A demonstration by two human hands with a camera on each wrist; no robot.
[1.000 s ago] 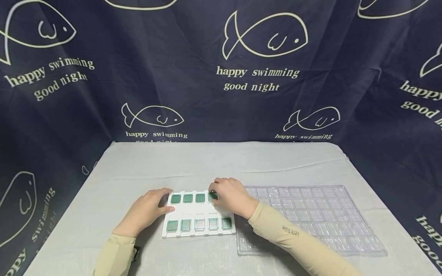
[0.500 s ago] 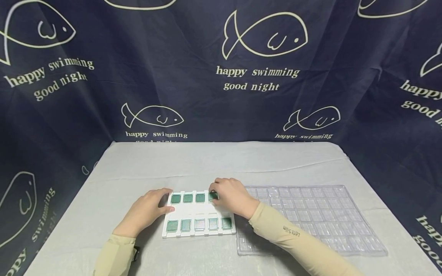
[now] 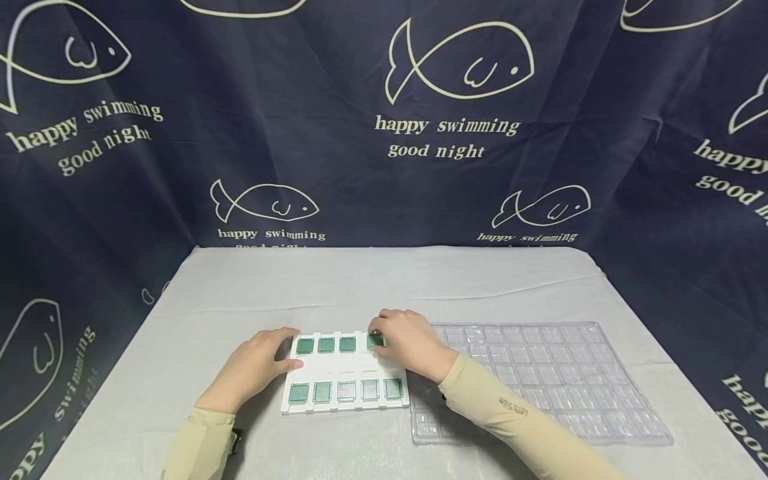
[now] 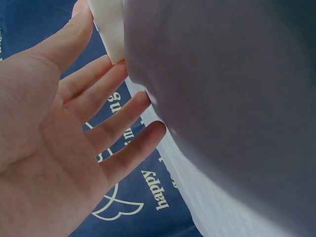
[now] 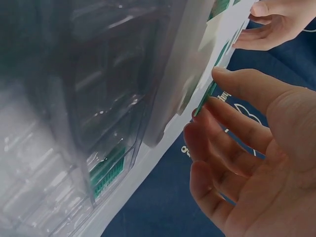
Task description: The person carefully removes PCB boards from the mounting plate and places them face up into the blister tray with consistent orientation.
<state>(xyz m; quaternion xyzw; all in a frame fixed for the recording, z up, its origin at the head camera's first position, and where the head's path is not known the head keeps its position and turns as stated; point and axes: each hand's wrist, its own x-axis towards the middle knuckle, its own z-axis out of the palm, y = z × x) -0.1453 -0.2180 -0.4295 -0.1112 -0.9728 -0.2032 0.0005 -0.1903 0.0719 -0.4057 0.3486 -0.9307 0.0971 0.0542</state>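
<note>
A white slotted tray [image 3: 324,363] lies on the table with two rows of green perforated circuit boards. At its left edge my left hand [image 3: 249,367] holds it between thumb and fingers; the left wrist view shows that grip at the corner of the tray [image 4: 109,29], other fingers spread. My right hand [image 3: 411,340] pinches a small green circuit board [image 5: 205,98] between thumb and index finger, over the right end of the far row. The held board [image 3: 375,340] is partly hidden by the fingers. Several boards [image 3: 346,390] sit in the near row.
Right of the white tray lies a large clear plastic tray [image 3: 540,373] with many compartments, partly under my right forearm. A green board [image 5: 107,173] shows through a compartment in the right wrist view. Dark fish-print cloth [image 3: 384,200] hangs around the table.
My right hand has shifted slightly to the right with the pinched circuit board, along the far row. The left hand and the white tray stay where they were.
</note>
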